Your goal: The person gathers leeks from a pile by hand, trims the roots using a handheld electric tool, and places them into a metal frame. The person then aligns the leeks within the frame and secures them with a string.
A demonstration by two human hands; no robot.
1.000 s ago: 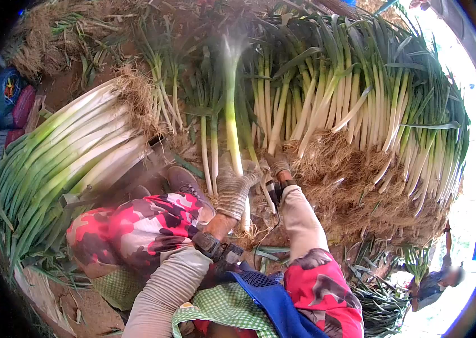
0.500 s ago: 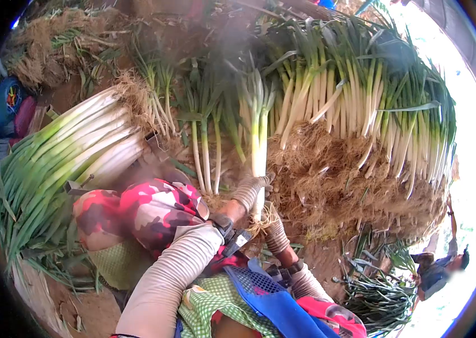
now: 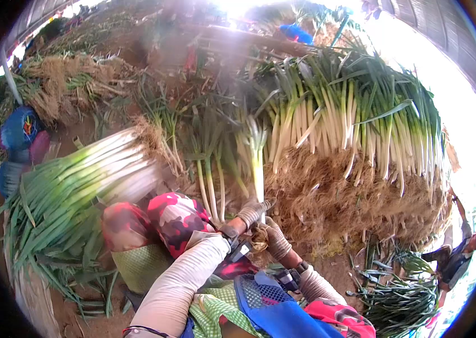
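My left hand, in a ribbed pale glove, is closed around the white lower stem of a long green onion. The onion stands upright in front of me, leaves pointing away. My right hand, gloved alike, is closed at the root end just below the left hand, beside brownish roots or loose skin; its fingertips are partly hidden. Left of the held onion, a few thinner green onions lie apart. A large trimmed-looking bundle of green onions lies farther left, roots toward the middle.
A long heap of green onions with matted roots fills the right side. Loose leaves lie at lower right, where another person is. A blue bag or container stands at far left. My camouflage-covered knee is beside the bundle.
The view has tilted upward, showing more background. My right hand has come up closer to the left at the root end, and the spread roots seen earlier now look bunched there.
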